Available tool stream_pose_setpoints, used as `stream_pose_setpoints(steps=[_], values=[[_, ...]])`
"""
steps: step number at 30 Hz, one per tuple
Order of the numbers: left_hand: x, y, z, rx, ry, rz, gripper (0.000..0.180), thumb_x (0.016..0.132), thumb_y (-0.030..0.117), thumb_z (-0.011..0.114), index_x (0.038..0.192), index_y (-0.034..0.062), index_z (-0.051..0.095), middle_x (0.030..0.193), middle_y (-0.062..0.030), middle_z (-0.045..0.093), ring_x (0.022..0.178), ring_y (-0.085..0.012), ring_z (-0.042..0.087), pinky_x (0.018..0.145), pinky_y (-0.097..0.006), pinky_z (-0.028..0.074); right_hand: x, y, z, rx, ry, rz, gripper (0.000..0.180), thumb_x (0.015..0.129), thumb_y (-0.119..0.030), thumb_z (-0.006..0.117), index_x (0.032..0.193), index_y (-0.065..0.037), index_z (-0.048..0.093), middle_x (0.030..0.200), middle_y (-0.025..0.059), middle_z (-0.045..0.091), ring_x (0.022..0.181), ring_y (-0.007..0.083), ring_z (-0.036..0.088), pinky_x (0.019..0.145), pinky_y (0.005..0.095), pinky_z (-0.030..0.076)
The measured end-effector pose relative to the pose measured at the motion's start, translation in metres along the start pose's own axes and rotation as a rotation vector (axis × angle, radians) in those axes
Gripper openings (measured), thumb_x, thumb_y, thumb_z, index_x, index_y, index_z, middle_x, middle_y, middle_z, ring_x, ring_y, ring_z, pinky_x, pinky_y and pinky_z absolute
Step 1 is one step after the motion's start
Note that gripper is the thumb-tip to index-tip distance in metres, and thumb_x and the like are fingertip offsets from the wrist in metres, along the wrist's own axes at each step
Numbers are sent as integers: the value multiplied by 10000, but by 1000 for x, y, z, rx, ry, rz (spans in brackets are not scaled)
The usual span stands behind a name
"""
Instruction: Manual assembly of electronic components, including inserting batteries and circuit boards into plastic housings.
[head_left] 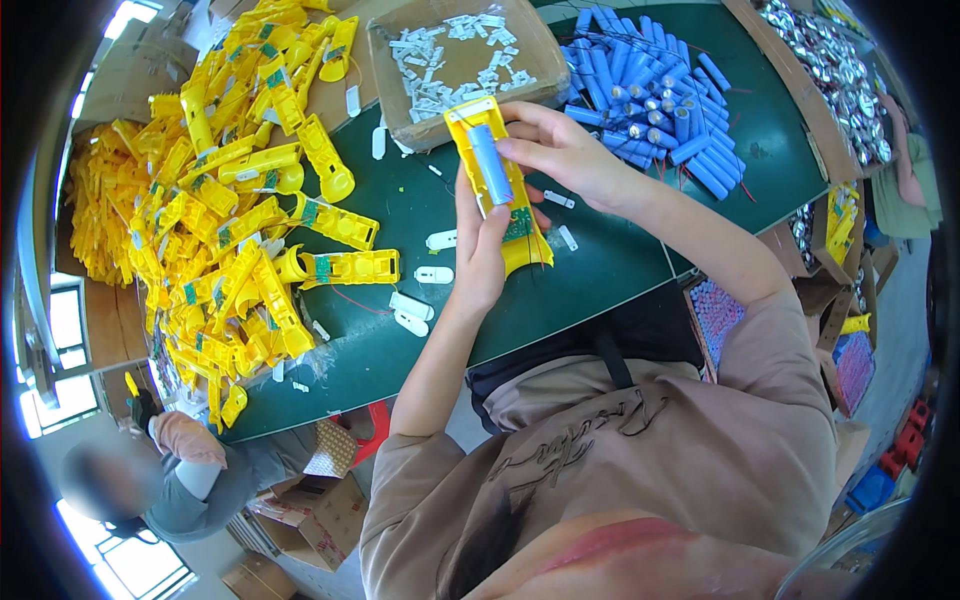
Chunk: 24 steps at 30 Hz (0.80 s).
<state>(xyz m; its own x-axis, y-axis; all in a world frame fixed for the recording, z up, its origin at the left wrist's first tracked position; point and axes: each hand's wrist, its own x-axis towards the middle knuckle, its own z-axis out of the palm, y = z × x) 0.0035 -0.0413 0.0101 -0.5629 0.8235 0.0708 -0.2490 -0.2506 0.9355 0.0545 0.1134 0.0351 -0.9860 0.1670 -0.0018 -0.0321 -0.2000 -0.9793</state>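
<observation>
Above the table's near half, my left hand (481, 252) is closed around a yellow plastic housing (463, 122), thumb along its side. A blue cylindrical battery cell (486, 160) lies lengthwise inside the housing, slightly tilted. Below the cell, a small green circuit board (519, 222) sits in the housing's wider end. My right hand (555, 150) pinches at the cell and the housing's upper edge, its other fingers partly behind the housing. Small white plastic covers (433, 274) lie on the table close to my left hand.
Yellow housings with boards pile up on the left of the green table (400, 350). A cardboard box (395, 112) of small white parts stands at the back, beside a heap of blue cells (640, 85). Shiny round metal parts (825, 70) fill a box far right. Another person (200, 480) is at lower left.
</observation>
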Motion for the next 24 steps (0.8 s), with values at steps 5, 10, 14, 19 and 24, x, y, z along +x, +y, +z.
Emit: stream_pose_setpoints(steps=[5,10,14,19,24], values=[[1,1,-13,124,-74,24,837,881,554,432,1448,67,56,1152,-180,528,989,-239,562,837,-360,474,6,-21,-17,78,215,41,448,883,-249,595,1251,-21,479,1088,46,605,982,116,576,853,282,461],[2,51,-58,531,170,129,461,935,160,448,1349,2,318,1053,-114,580,871,-137,556,769,-279,471,50,-51,-106,-89,335,-124,404,906,-255,558,1235,-30,499,1088,40,595,992,122,575,857,283,467],[5,84,-109,1071,505,167,310,886,104,528,1179,7,516,950,-89,607,769,-143,563,649,-280,478,107,-64,-248,-60,367,-118,337,923,-233,534,1190,-28,536,1031,35,609,916,111,593,801,263,484],[10,108,-162,1496,577,125,270,874,146,543,1115,23,554,934,-128,611,713,-226,595,649,-325,489,175,-59,-382,-32,650,-39,218,914,-242,545,1035,-71,608,917,10,635,823,102,603,733,256,484],[54,94,-172,1754,547,-117,444,843,315,582,1165,18,511,953,-162,619,790,-291,622,729,-388,493,225,-25,-476,-224,750,-4,262,866,-280,604,1014,-64,621,890,8,628,829,115,601,728,275,479]])
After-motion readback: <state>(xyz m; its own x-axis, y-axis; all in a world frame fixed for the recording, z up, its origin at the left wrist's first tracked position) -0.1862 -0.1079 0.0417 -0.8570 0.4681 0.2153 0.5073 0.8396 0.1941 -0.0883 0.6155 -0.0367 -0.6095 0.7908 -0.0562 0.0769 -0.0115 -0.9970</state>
